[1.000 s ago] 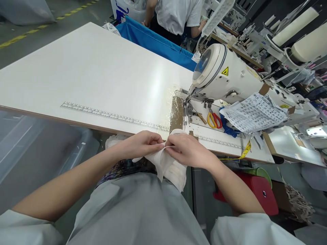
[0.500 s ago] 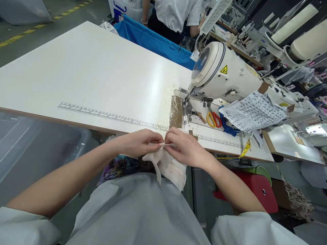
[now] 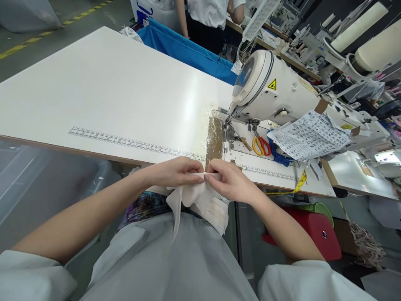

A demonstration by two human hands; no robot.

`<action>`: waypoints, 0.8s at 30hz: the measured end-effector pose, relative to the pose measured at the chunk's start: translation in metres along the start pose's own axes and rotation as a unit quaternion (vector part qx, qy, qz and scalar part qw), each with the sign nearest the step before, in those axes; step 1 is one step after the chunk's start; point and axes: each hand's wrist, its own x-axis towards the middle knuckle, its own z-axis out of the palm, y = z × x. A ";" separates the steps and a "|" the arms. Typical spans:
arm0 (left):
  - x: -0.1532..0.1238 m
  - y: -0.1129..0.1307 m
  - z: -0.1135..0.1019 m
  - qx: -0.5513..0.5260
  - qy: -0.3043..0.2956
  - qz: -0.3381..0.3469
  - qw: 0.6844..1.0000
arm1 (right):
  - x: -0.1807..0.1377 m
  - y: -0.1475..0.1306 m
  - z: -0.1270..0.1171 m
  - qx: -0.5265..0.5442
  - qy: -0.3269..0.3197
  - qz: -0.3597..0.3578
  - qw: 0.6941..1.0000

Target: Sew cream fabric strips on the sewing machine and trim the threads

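Note:
A piece of white fabric (image 3: 196, 195) hangs between my hands, just off the front edge of the table. My left hand (image 3: 184, 172) pinches its upper edge between thumb and fingers. Close beside it, my right hand (image 3: 224, 179) grips the same edge, so the fingertips of both almost meet. One narrow strip of the fabric dangles toward my lap. More cream cloth (image 3: 216, 213) lies on my lap underneath. Beyond my hands stands a white sewing machine (image 3: 272, 90), its needle area a short way ahead and to the right.
The white table (image 3: 140, 96) carries a printed ruler (image 3: 134, 144). Scissors (image 3: 261, 145) with yellow and red handles lie by the machine, near a handwritten sheet (image 3: 310, 136) and a yellow tape measure (image 3: 300, 182). Behind hangs a blue cloth bin (image 3: 188, 50); a person (image 3: 208, 21) stands past it.
Both hands have shifted their hold along the fabric edge, and its loose strip has swung left and hangs lower. The person behind the blue bin has changed posture.

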 end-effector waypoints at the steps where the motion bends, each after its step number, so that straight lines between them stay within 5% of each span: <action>1: 0.001 -0.001 0.000 -0.004 -0.004 0.003 1.000 | 0.000 0.000 0.001 -0.002 0.002 0.002 1.000; 9: 0.006 -0.003 -0.013 -0.068 -0.059 0.016 0.996 | 0.001 0.002 -0.003 -0.016 -0.009 0.034 0.999; 13: 0.008 0.000 -0.016 -0.088 -0.062 0.030 0.994 | -0.002 0.003 -0.009 -0.014 0.018 -0.024 0.999; 18: 0.005 0.003 -0.010 -0.115 -0.068 0.017 0.991 | -0.003 0.007 -0.005 -0.010 0.020 -0.058 0.998; 24: 0.001 -0.006 0.000 -0.187 -0.056 0.014 0.981 | -0.005 0.009 -0.002 0.082 -0.007 -0.017 0.996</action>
